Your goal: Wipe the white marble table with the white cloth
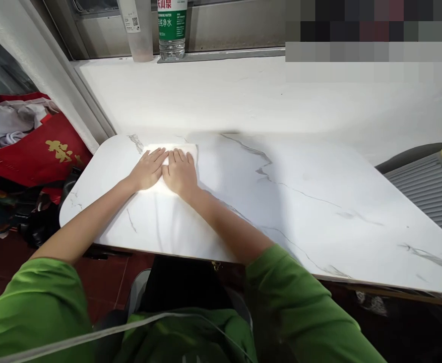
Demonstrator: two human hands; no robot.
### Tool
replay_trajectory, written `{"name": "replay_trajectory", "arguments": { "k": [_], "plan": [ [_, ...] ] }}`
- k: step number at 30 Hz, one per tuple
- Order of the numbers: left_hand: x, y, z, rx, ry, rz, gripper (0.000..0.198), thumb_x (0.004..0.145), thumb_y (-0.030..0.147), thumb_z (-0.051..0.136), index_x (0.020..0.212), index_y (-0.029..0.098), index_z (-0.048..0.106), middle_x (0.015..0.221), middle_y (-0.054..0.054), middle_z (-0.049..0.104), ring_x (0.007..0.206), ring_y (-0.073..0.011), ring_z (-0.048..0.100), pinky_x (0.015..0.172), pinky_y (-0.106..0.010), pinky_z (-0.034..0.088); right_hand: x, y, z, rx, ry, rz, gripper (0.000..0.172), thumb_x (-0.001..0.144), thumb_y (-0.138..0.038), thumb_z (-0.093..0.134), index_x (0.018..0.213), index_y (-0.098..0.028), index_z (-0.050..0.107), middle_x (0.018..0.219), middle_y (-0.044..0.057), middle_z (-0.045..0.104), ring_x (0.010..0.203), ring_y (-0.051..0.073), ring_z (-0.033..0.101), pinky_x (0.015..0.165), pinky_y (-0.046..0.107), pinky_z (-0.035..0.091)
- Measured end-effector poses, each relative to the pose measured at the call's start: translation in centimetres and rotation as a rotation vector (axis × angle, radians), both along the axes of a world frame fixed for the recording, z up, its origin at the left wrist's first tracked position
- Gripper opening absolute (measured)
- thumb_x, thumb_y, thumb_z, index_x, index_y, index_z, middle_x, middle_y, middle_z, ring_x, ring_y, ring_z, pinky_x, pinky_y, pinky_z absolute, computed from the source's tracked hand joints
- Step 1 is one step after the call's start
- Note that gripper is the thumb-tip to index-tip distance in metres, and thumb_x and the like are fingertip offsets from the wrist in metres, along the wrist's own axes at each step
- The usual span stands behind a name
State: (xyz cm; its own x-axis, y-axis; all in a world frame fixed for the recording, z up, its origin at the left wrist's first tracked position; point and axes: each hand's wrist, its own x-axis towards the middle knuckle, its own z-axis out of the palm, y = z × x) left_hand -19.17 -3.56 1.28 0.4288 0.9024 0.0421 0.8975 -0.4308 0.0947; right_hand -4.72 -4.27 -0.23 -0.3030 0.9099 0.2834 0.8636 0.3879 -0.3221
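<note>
A white, roughly square sheet [160, 188], perhaps paper or a tissue, lies flat on the white marbled table [311, 212]. My left hand [148, 169] rests flat over its left part, fingers stretched out and slanting up to the right. Beside it, my right hand [180, 171] presses on the right part with the fingers pointing away from me. The two hands nearly meet at the thumbs. Bright light on the sheet washes out any detail, so I cannot tell if it is folded.
On the sill above stand a translucent plastic cup [139, 38] and a green-labelled water bottle [172, 33]. A red bag [35, 146] with cloth in it sits left of the table. At the right edge is a grey ribbed object [428, 181]. The white wall [205, 91] borders the table's far side.
</note>
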Motion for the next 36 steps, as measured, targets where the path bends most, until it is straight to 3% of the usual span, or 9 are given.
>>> {"name": "replay_trajectory", "arguments": {
  "k": [6,11,16,20,23,27,36],
  "plan": [
    [-2.1,-6.1,0.2,0.018,-0.012,-0.025,0.059,0.099,0.029,0.024,0.155,0.014,0.029,0.163,-0.01,0.027,0.153,-0.022,0.02,0.124,-0.049,0.014,-1.3,-6.3,1.1,-0.042,-0.046,0.043,0.057,0.099,-0.024,0.034,0.148,0.006,0.038,0.156,0.024,0.037,0.148,0.03,0.03,0.124,0.049,0.017],
    [-3.3,-10.6,0.4,0.039,-0.015,-0.003,0.059,0.101,0.033,0.021,0.154,0.01,0.032,0.162,-0.013,0.029,0.152,-0.0223,0.022,0.125,-0.047,0.015,-2.2,-10.2,1.3,-0.04,-0.036,0.112,0.059,0.099,-0.025,0.035,0.148,0.006,0.038,0.156,0.024,0.036,0.149,0.032,0.029,0.124,0.05,0.017],
    [-4.5,-14.4,0.5,0.07,-0.024,0.045,0.058,0.101,0.033,0.021,0.155,0.012,0.031,0.162,-0.013,0.03,0.151,-0.025,0.024,0.124,-0.05,0.018,-3.0,-12.6,1.4,-0.011,-0.029,0.226,0.059,0.099,-0.028,0.035,0.147,0.006,0.04,0.155,0.024,0.037,0.149,0.032,0.028,0.124,0.051,0.017],
    [-5.9,-15.8,0.3,0.076,-0.032,0.076,0.059,0.101,0.033,0.02,0.157,0.014,0.027,0.163,-0.012,0.028,0.151,-0.0254,0.024,0.124,-0.051,0.018,-4.2,-13.1,1.7,-0.053,-0.02,0.287,0.061,0.099,-0.029,0.037,0.148,0.008,0.037,0.156,0.026,0.036,0.15,0.032,0.026,0.125,0.05,0.013],
    [-7.0,-15.2,0.2,0.066,-0.027,0.083,0.06,0.101,0.034,0.02,0.157,0.014,0.027,0.163,-0.011,0.028,0.151,-0.0256,0.024,0.124,-0.051,0.018,-5.1,-12.3,1.8,-0.078,-0.012,0.31,0.061,0.099,-0.028,0.036,0.148,0.007,0.037,0.157,0.025,0.035,0.15,0.032,0.025,0.125,0.05,0.013],
    [-8.4,-12.6,0.2,0.052,-0.016,0.103,0.06,0.099,0.036,0.022,0.156,0.016,0.029,0.163,-0.009,0.029,0.151,-0.0253,0.026,0.124,-0.049,0.018,-6.4,-9.9,1.6,-0.075,0.001,0.307,0.06,0.098,-0.027,0.035,0.148,0.006,0.037,0.157,0.024,0.035,0.15,0.032,0.025,0.124,0.05,0.013],
    [-11.4,-2.4,0.6,0.007,-0.02,0.095,0.059,0.098,0.033,0.024,0.154,0.017,0.032,0.163,-0.008,0.031,0.151,-0.0228,0.026,0.124,-0.046,0.019,-10.1,-0.9,1.4,-0.079,0.009,0.22,0.059,0.098,-0.025,0.034,0.147,0.007,0.037,0.156,0.025,0.036,0.149,0.032,0.028,0.123,0.05,0.014]
  ]
}}
